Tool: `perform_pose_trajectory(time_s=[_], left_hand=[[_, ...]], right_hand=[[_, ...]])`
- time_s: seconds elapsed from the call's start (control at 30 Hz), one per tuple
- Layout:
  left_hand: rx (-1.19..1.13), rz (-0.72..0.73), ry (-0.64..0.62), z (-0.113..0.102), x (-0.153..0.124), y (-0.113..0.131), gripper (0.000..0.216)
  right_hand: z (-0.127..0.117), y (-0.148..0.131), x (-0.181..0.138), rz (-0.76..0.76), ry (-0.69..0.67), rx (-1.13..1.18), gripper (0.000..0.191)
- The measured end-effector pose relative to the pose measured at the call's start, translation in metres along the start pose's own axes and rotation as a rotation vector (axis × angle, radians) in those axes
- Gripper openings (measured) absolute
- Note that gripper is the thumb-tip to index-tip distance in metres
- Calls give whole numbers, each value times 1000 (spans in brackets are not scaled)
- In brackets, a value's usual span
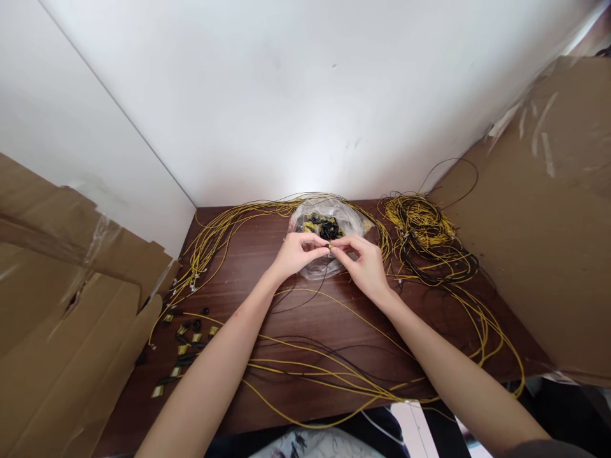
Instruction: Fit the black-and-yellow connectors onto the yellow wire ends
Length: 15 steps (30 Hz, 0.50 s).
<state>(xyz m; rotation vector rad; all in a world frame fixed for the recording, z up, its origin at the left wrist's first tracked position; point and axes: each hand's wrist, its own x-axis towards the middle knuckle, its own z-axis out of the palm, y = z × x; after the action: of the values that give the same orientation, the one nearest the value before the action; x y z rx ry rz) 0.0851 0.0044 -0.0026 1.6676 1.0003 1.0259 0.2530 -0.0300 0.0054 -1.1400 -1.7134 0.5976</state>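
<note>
Fingertips of my left hand (300, 252) and my right hand (361, 262) meet in a pinch above the front of a clear plastic bag (315, 270). Between them is a small dark part (328, 246) with a bit of yellow, largely covered by the fingers. A thin black wire (321, 286) hangs below the fingers and curves left over the table. Inside the open bag lie many black pieces with yellow tabs (324, 226). One yellow wire (329, 296) runs across the table under my hands.
Bundled yellow wires (219, 222) curve along the back left. A tangled yellow and black coil (420, 222) lies at the right. Several black pieces with yellow tabs (182, 349) are scattered on the brown table (233, 280). Cardboard (539, 222) stands at both sides, a white wall (305, 102) behind.
</note>
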Motion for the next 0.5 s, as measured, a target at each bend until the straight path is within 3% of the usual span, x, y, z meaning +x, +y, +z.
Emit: perform_pose_trajectory(time_s=[0.5], left_hand=[[27, -46, -33, 0, 1, -5, 22]], right_hand=[[2, 3, -2, -64, -6, -34, 11]])
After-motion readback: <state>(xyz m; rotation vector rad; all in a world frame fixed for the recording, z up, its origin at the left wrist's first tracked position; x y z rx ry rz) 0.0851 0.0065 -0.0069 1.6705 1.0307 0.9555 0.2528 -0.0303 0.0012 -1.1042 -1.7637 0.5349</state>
